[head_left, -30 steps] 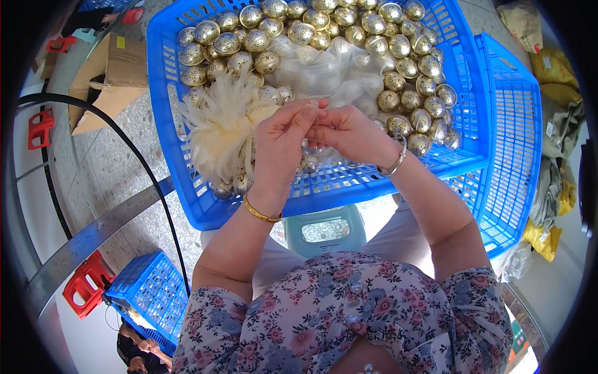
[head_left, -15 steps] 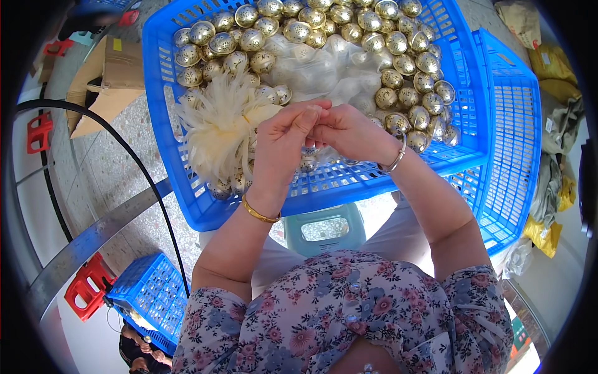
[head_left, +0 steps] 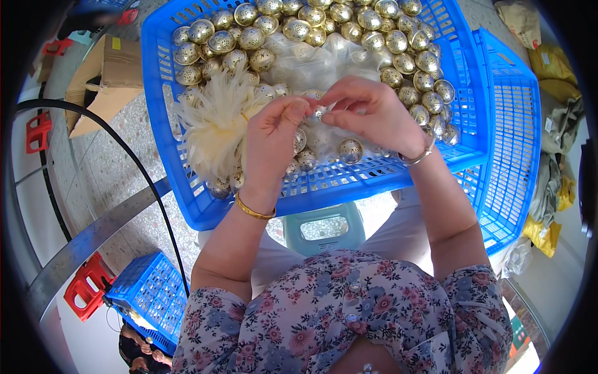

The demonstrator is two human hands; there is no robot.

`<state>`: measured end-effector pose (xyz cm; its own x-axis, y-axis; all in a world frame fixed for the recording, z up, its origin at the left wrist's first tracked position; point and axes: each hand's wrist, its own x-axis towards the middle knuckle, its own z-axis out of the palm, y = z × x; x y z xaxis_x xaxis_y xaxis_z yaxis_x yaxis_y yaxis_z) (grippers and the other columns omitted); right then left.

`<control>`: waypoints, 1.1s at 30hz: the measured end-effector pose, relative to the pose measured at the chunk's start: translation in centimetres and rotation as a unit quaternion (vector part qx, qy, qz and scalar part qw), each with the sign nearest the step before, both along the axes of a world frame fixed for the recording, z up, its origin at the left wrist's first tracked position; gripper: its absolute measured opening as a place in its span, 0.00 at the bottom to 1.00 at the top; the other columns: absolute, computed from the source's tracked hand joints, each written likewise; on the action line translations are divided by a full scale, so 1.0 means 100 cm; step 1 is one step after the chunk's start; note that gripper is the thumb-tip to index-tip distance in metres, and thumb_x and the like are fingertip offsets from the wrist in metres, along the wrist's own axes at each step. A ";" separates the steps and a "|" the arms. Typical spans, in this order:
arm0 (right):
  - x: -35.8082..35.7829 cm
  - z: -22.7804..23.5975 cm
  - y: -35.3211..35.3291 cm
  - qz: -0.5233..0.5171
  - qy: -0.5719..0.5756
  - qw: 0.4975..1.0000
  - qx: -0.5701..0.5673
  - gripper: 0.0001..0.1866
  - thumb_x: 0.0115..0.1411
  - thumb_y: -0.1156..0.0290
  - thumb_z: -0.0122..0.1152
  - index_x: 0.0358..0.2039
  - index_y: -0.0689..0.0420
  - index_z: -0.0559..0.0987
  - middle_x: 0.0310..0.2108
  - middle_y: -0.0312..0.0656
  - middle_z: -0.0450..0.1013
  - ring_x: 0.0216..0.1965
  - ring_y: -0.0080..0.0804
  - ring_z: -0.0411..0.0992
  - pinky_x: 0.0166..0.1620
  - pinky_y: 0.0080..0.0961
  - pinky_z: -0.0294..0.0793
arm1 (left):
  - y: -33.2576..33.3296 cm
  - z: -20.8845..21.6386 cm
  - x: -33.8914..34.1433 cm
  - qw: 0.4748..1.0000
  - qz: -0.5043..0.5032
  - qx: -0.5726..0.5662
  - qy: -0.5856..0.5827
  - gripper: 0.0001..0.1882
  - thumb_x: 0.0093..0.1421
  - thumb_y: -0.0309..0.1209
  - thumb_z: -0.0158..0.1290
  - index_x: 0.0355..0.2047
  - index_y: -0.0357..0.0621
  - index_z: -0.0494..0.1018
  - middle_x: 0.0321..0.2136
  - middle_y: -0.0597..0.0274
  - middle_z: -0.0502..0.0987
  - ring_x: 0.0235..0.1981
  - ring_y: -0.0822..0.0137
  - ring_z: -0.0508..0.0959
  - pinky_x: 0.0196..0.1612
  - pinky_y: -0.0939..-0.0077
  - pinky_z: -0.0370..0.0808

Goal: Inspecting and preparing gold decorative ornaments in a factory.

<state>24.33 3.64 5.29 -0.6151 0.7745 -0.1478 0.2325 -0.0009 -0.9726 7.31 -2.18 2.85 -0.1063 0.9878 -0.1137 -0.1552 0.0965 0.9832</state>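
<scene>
Over a blue basket (head_left: 324, 194), my two hands meet fingertip to fingertip. My left hand (head_left: 274, 134) is closed in a pinch, thumb against forefinger. My right hand (head_left: 377, 115) pinches too, its fingers bent toward the left ones. A small pale, shiny bit shows between them, too small to name. Gold perforated balls (head_left: 251, 38) fill much of the basket, and one ball (head_left: 350, 150) lies just below my right hand. A bundle of cream feathers (head_left: 212, 121) with a thin yellow band rests left of my left hand. Clear plastic bagging (head_left: 311, 62) lies beyond my fingers.
A second blue basket (head_left: 514, 143) stands at the right, with yellow and grey sacks (head_left: 543, 234) beyond it. A pale green stool (head_left: 325, 232) sits between my knees. Left are a cardboard box (head_left: 112, 78), a black cable (head_left: 134, 153) and a red stool (head_left: 87, 288). Another person sits lower left.
My hands were pressed together and have drawn slightly apart. The right moved right and up with its wrist, uncovering balls below and the small pale bit between the fingertips.
</scene>
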 end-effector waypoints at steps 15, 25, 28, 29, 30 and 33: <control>0.002 -0.001 -0.005 -0.017 0.029 0.999 0.041 0.04 0.51 0.80 0.57 0.29 0.61 0.77 0.25 0.32 0.70 0.25 0.13 0.65 0.28 0.11 0.64 | -0.002 0.006 -0.001 0.984 -0.111 0.002 0.143 0.06 0.55 0.27 0.50 0.27 0.37 0.73 0.19 0.65 0.72 0.20 0.74 0.68 0.25 0.82 0.65; -0.004 -0.005 -0.006 -0.025 -0.042 0.962 0.268 0.03 0.45 0.81 0.55 0.22 0.62 0.71 0.20 0.39 0.67 0.22 0.24 0.68 0.24 0.19 0.68 | -0.001 0.005 -0.002 0.987 -0.125 -0.083 0.050 0.06 0.55 0.27 0.50 0.28 0.36 0.74 0.17 0.70 0.68 0.18 0.77 0.65 0.23 0.82 0.63; -0.004 -0.004 -0.007 -0.036 -0.042 0.968 0.246 0.03 0.45 0.81 0.54 0.23 0.62 0.71 0.20 0.39 0.67 0.22 0.24 0.68 0.25 0.18 0.68 | 0.000 0.006 -0.006 0.978 -0.134 -0.141 -0.080 0.07 0.56 0.28 0.50 0.29 0.36 0.74 0.17 0.73 0.68 0.19 0.81 0.64 0.21 0.85 0.62; -0.004 -0.004 -0.007 -0.036 -0.043 0.969 0.242 0.03 0.45 0.81 0.54 0.23 0.62 0.71 0.20 0.39 0.66 0.22 0.24 0.68 0.25 0.18 0.68 | 0.000 0.005 -0.006 0.978 -0.133 -0.141 -0.080 0.07 0.56 0.28 0.50 0.29 0.36 0.74 0.17 0.73 0.68 0.19 0.81 0.64 0.21 0.85 0.62; -0.004 -0.003 -0.007 -0.035 -0.043 0.969 0.239 0.03 0.45 0.81 0.54 0.23 0.62 0.71 0.20 0.39 0.66 0.22 0.24 0.68 0.25 0.18 0.68 | 0.000 0.003 -0.005 0.980 -0.128 -0.142 -0.058 0.07 0.56 0.28 0.50 0.29 0.36 0.74 0.17 0.73 0.68 0.19 0.81 0.64 0.22 0.85 0.62; -0.002 -0.001 -0.006 -0.022 -0.054 0.975 0.213 0.03 0.48 0.78 0.53 0.24 0.63 0.71 0.21 0.38 0.67 0.23 0.24 0.68 0.27 0.19 0.68 | -0.001 0.001 -0.001 0.987 -0.107 -0.119 -0.006 0.06 0.55 0.27 0.51 0.29 0.36 0.74 0.17 0.71 0.69 0.20 0.80 0.66 0.23 0.85 0.63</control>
